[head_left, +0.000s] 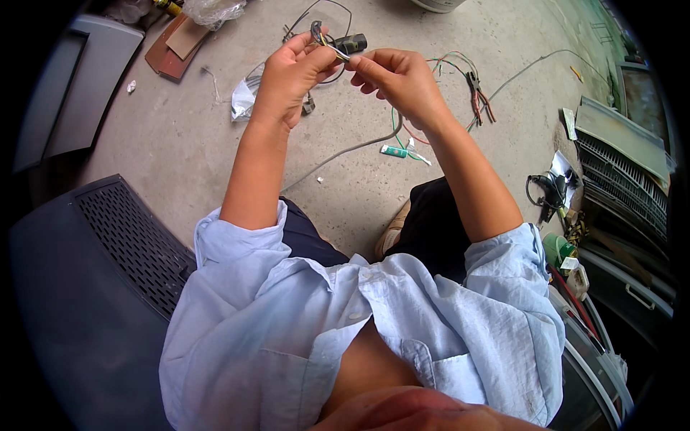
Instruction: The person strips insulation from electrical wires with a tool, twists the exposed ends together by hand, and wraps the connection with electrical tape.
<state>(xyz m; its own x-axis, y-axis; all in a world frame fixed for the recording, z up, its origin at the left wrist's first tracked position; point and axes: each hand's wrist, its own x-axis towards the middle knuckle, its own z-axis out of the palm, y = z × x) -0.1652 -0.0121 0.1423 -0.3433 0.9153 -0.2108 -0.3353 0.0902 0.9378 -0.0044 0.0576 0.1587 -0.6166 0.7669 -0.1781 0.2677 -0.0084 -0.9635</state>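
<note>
My left hand [295, 79] is closed around the end of a wire bundle [334, 52], with a small dark looped piece above my fingers. My right hand [395, 82] pinches the black, yellow and pale wires just to its right. A dark cylindrical object [352, 43] shows behind the wires; I cannot tell whether it is held. On the concrete floor beyond my hands lie pliers with red handles [486, 108], green and red wires, a long grey cable [338, 154], a small green-and-white tube [393, 151] and a white plastic bag [243, 97].
A grey panel [79, 93] stands at upper left, with brown boards [172, 50] beside it. A dark perforated panel [126, 230] is at lower left. Stacked grilles and panels [618, 179] line the right, with a green container [557, 248] and black cables. A white bucket [435, 6] sits at the top.
</note>
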